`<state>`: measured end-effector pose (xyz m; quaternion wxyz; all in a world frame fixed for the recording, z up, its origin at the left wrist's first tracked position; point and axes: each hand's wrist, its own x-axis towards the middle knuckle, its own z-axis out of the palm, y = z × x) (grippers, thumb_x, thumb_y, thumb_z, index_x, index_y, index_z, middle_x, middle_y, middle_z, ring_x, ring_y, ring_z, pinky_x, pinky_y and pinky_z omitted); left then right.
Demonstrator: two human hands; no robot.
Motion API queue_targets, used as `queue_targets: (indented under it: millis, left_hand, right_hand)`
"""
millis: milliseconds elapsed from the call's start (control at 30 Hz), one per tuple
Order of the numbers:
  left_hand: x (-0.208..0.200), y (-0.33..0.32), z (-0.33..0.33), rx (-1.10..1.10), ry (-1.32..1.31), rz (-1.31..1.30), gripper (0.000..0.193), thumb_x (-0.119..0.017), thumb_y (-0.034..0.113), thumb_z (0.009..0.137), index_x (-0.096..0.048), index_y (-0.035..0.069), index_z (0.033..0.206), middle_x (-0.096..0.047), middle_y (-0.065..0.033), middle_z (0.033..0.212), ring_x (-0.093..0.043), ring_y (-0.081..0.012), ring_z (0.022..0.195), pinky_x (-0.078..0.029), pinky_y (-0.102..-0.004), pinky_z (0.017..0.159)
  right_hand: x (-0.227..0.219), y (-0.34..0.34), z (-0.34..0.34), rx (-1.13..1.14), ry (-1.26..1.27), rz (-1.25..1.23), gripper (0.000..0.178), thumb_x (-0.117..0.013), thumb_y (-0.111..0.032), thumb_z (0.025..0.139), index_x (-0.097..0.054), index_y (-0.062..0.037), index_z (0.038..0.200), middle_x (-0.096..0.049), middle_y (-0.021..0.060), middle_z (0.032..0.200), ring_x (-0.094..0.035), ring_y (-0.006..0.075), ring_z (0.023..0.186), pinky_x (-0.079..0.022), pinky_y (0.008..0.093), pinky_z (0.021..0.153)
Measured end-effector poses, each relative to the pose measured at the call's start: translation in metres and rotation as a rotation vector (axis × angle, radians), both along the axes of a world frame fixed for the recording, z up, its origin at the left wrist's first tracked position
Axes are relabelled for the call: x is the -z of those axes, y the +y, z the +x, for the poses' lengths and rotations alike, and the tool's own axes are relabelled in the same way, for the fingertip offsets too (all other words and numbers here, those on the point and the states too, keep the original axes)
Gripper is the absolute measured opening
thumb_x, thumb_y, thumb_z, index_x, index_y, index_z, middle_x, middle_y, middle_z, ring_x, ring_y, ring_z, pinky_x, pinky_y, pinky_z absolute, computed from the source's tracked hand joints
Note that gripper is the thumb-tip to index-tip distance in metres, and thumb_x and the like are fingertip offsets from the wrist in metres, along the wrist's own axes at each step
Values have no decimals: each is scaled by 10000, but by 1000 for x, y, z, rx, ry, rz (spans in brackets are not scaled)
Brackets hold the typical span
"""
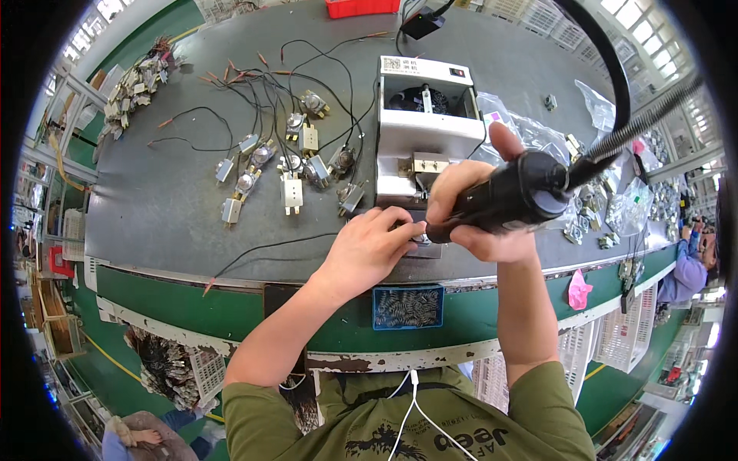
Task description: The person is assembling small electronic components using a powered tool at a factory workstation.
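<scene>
My right hand (452, 188) is wrapped round a black electric screwdriver (526, 192), whose tip points down and to the left toward my left fingertips. Beside that tip, my left hand (361, 250) has its fingers curled together over a small part that they mostly hide. A dark cable (284, 243) trails leftward from under this hand, ending in a reddish tip on the table's front edge. Just beyond both hands stands a silvery screw feeder (432, 132) with an open top.
Several small metal-and-white components (292, 192) with black leads lie left of the feeder. A blue tray (409, 328) of small metal pieces sits near my body. Plastic bags (530, 134) and loose parts cover the right side. A coiled cable (646, 119) hangs overhead.
</scene>
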<state>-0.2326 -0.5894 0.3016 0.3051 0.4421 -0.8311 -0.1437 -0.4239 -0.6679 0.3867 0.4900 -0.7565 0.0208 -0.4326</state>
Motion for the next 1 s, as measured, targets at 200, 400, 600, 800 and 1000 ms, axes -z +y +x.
queue_targets:
  millis: [200, 400, 600, 800, 1000]
  left_hand:
    - [-1, -2, 0, 5, -9, -16, 353, -739, 139, 811, -681, 162, 1159, -609, 2, 1055, -595, -229, 882, -512, -369, 783]
    - [0, -1, 2, 12, -25, -22, 359, -736, 153, 814, -682, 171, 1169, -610, 9, 1064, -591, -217, 897, -511, -364, 794]
    - [-4, 2, 0, 14, -58, -19, 356, -728, 152, 827, -677, 171, 1179, -610, 0, 1087, -592, -222, 924, -508, -365, 806]
    - [-19, 5, -16, -57, -6, -130, 278, -728, 163, 837, -678, 135, 1109, -623, -16, 1108, -601, -216, 988, -471, -373, 833]
    - [-49, 3, -8, -126, 2, -215, 175, -754, 128, 805, -642, 125, 940, -658, -3, 1005, -624, -239, 964, -468, -368, 809]
  right_hand:
    - [3, 28, 11, 359, -107, 228, 1004, -719, 88, 777, -109, -55, 1561, -655, 119, 910, -631, 146, 710, -525, 269, 677]
    - [1, 29, 11, 329, -168, 256, 958, -739, 110, 745, -189, 33, 1526, -663, 91, 876, -603, 97, 682, -487, 226, 639]
    - [-2, 18, -2, 156, -61, 37, 1060, -714, 25, 822, -40, -214, 1605, -632, 165, 895, -612, 183, 606, -540, 299, 543]
    - [-12, 35, 0, 326, -252, 202, 1050, -717, -62, 877, 4, -266, 1613, -641, 174, 921, -610, 188, 591, -541, 306, 564]
    - [-49, 60, -2, 566, -387, 228, 992, -724, -123, 910, -38, -274, 1609, -630, 145, 943, -588, 179, 582, -530, 321, 543]
